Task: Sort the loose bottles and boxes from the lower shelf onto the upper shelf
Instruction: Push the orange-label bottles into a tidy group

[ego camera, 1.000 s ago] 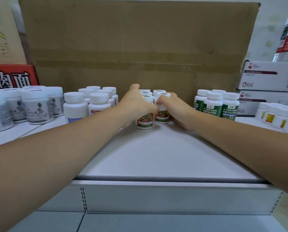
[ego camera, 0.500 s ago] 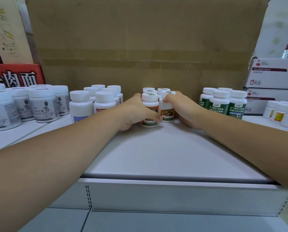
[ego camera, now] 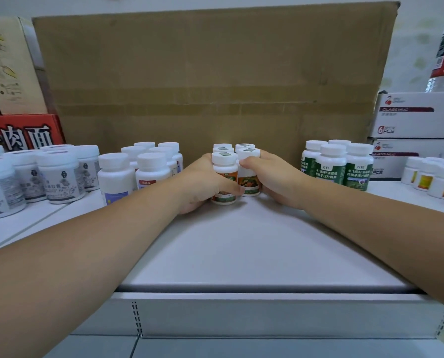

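left hand (ego camera: pixel 203 186) grips the front orange-label bottle (ego camera: pixel 224 173); right hand (ego camera: pixel 276 180) curls round the second bottle (ego camera: pixel 249 183) beside it, seemingly touching.

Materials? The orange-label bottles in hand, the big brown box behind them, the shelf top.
Orange-label bottles: likely plastic, opaque white, smooth caps, glossy printed labels. Brown box: cardboard by the look, matte, tape band across its face. Shelf: probably painted sheet metal, smooth pale grey, folded front lip, slotted holes below.
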Motion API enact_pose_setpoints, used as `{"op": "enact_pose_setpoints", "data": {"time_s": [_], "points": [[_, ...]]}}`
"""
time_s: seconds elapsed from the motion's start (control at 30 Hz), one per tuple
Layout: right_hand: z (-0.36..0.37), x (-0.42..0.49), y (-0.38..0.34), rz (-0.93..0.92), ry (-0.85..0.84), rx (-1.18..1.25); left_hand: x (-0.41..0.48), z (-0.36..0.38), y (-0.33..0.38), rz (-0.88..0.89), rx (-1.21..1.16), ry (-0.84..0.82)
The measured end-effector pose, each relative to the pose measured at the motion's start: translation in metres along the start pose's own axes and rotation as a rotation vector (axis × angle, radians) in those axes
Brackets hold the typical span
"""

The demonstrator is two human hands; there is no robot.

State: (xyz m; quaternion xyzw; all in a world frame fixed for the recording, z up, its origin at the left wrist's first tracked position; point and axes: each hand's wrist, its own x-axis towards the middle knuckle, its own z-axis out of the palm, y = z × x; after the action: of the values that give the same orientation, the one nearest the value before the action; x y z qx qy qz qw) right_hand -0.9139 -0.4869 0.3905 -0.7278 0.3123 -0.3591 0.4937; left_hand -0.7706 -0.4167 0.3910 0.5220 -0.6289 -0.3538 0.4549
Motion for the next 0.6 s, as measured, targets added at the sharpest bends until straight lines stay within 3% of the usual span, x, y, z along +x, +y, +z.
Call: {"op": "enact_pose_setpoints", "data": {"time_s": [0.2,0.6], "points": [[0.004,0.007,0.003,0.029,-0.018,0.102,0.005,-0.004,-0.006,0.002,0.011,0.009],[-0.006,0.005,0.003,-0.034,-0.076,0.050,0.010,-0.008,-0.010,-0.066,-0.008,0.064]]}}
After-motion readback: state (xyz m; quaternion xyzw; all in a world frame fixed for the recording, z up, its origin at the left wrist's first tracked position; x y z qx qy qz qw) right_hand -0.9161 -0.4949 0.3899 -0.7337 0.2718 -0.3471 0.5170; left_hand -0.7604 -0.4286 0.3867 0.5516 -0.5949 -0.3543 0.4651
